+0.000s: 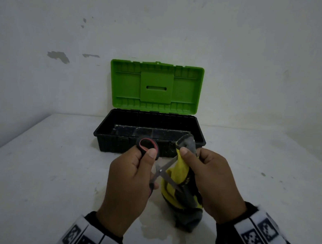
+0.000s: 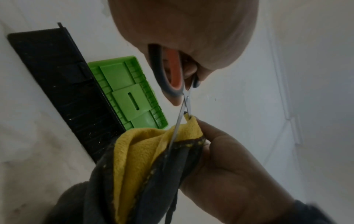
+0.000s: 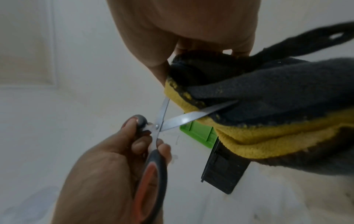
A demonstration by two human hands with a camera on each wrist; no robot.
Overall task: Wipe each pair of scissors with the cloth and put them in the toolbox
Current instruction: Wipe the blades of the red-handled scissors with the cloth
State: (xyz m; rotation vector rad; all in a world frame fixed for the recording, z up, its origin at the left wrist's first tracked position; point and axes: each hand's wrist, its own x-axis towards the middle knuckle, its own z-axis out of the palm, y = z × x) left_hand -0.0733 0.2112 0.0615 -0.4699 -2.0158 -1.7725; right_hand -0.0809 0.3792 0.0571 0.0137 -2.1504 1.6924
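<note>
My left hand [image 1: 135, 169] grips the black-and-red handles of a pair of scissors [image 1: 161, 171] above the table, blades spread apart. My right hand [image 1: 204, 172] pinches a yellow-and-grey cloth [image 1: 179, 190] folded over the upper blade; the lower blade lies against the cloth. In the right wrist view the scissors [image 3: 172, 119] show both blades crossing at the pivot, one tip tucked into the cloth [image 3: 268, 121]. In the left wrist view the blades [image 2: 182, 121] run down into the cloth [image 2: 143, 151]. The toolbox [image 1: 148, 138] stands behind my hands, black tray open, green lid [image 1: 156, 86] upright.
The white table [image 1: 42, 171] runs to a white wall behind the toolbox. A damp patch lies on the table under the cloth's hanging end [image 1: 188, 222]. What lies in the toolbox tray is too dark to make out.
</note>
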